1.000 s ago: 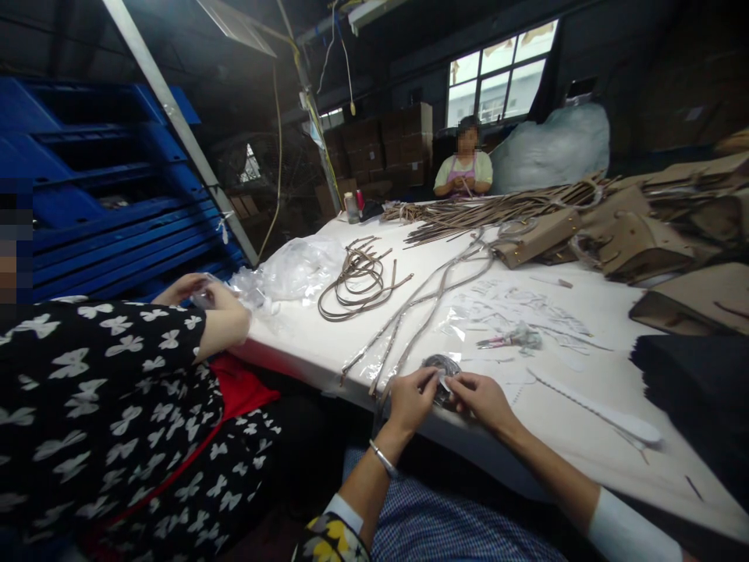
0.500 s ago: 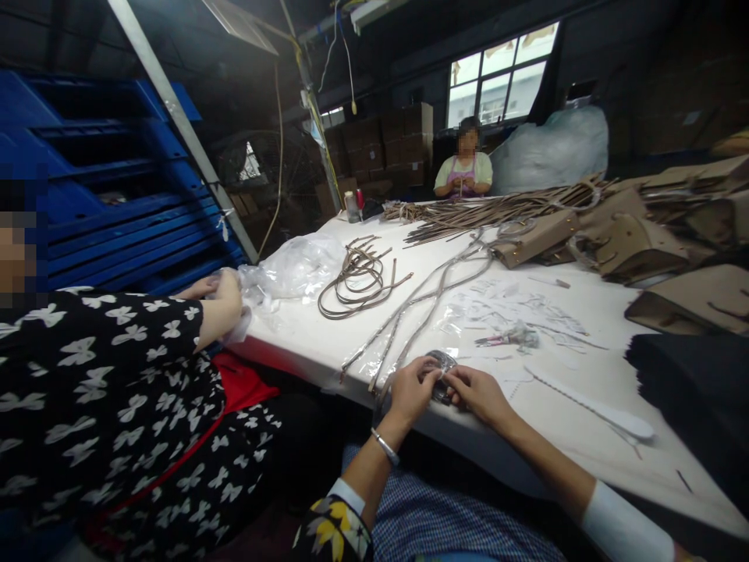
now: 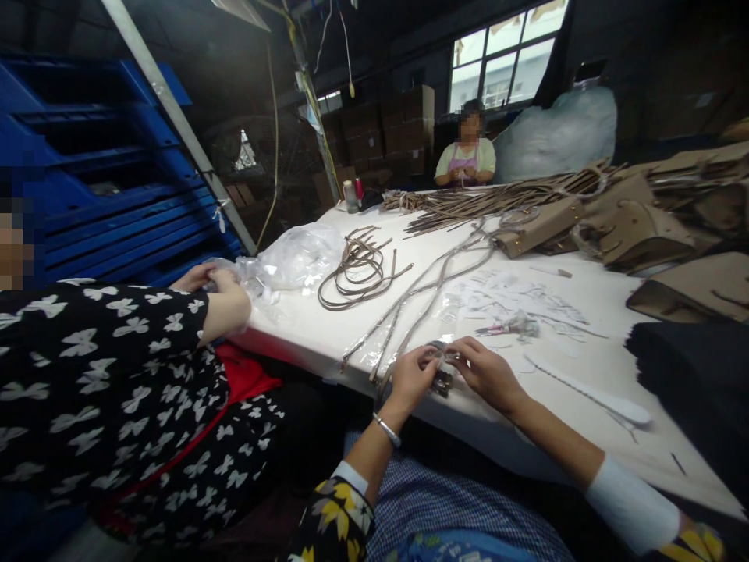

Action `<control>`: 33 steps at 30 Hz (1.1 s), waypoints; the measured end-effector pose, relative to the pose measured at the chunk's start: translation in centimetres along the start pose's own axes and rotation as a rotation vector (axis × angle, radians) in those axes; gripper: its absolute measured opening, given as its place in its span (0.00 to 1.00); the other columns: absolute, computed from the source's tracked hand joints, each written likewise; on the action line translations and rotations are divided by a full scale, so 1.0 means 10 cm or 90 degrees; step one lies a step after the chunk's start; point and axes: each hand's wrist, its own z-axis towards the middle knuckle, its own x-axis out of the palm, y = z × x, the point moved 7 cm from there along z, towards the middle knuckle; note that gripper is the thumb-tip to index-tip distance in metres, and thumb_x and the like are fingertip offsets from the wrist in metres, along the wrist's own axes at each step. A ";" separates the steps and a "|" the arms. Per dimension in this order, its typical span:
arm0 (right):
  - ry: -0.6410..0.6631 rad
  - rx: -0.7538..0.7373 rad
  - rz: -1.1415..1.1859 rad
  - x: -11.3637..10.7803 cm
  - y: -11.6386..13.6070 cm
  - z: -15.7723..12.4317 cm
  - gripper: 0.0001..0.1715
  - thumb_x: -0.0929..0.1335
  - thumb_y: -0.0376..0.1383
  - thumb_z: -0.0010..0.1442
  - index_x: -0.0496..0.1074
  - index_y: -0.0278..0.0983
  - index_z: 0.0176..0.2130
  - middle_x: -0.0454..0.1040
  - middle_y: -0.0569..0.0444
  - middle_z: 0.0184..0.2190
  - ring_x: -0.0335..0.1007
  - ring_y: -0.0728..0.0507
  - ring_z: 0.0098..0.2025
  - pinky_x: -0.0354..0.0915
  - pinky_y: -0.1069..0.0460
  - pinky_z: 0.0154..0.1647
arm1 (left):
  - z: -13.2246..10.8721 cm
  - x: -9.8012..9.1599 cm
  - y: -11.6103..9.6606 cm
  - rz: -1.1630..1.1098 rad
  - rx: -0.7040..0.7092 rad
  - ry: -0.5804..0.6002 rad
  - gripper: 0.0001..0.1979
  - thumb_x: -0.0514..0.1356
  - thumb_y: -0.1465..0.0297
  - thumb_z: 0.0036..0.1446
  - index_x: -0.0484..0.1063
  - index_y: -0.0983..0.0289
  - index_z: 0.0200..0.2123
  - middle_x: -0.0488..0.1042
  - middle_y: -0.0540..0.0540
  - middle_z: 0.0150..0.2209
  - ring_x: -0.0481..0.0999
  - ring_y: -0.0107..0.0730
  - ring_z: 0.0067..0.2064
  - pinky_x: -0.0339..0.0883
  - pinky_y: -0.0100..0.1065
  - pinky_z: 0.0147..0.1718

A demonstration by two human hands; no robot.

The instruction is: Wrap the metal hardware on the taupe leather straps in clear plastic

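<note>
At the table's front edge my left hand (image 3: 411, 380) and my right hand (image 3: 487, 373) meet over a small dark coil-like bundle (image 3: 440, 382). Thumb and fingers of both hands are pinched on a bit of clear plastic film (image 3: 449, 356) at its top. The bundle's exact kind is hard to make out. Just left of my hands lie long straps in clear plastic (image 3: 403, 297), running back across the white table (image 3: 304, 336). Beyond my right hand is a small pink-handled tool (image 3: 495, 330), partly covered by something greyish.
Loose brown straps (image 3: 351, 281) lie coiled mid-table, with a strap pile (image 3: 497, 203) behind. Brown handbags (image 3: 649, 234) and black cloth (image 3: 690, 382) fill the right side. A co-worker's arm (image 3: 228, 312) handles a clear plastic bag (image 3: 304, 254) at left; another person (image 3: 466, 160) sits opposite.
My right hand has risen slightly and turned, and the fingers of both hands have drawn a little apart, showing more of the clear film. The view has tilted slightly downward.
</note>
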 end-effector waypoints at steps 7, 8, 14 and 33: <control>0.042 0.020 -0.071 0.34 0.09 -0.44 0.11 0.65 0.39 0.63 0.72 0.45 0.46 0.76 0.52 0.42 0.74 0.42 0.38 0.66 0.51 0.34 | 0.00 0.00 0.03 0.006 0.002 -0.004 0.12 0.61 0.73 0.57 0.77 0.64 0.45 0.82 0.56 0.40 0.82 0.34 0.39 0.76 0.31 0.39; 0.034 0.034 -0.094 0.39 0.09 -0.47 0.12 0.65 0.38 0.63 0.71 0.45 0.47 0.76 0.52 0.43 0.74 0.42 0.39 0.66 0.51 0.34 | 0.00 0.00 0.04 0.009 0.004 -0.002 0.12 0.60 0.73 0.57 0.76 0.64 0.45 0.82 0.56 0.40 0.82 0.34 0.39 0.76 0.31 0.39; -0.096 0.098 -0.089 0.40 -0.01 -0.47 0.09 0.62 0.39 0.66 0.67 0.42 0.45 0.74 0.50 0.41 0.73 0.41 0.40 0.66 0.49 0.38 | -0.01 -0.03 -0.01 0.072 0.026 0.013 0.11 0.60 0.72 0.58 0.79 0.60 0.43 0.82 0.53 0.42 0.80 0.36 0.44 0.73 0.35 0.45; 0.010 0.158 0.073 0.29 -0.39 -0.26 0.08 0.67 0.35 0.54 0.69 0.40 0.38 0.76 0.54 0.34 0.73 0.43 0.36 0.67 0.50 0.39 | -0.21 0.03 -0.18 0.211 0.163 0.064 0.16 0.64 0.73 0.55 0.73 0.57 0.48 0.78 0.53 0.47 0.76 0.37 0.48 0.70 0.35 0.49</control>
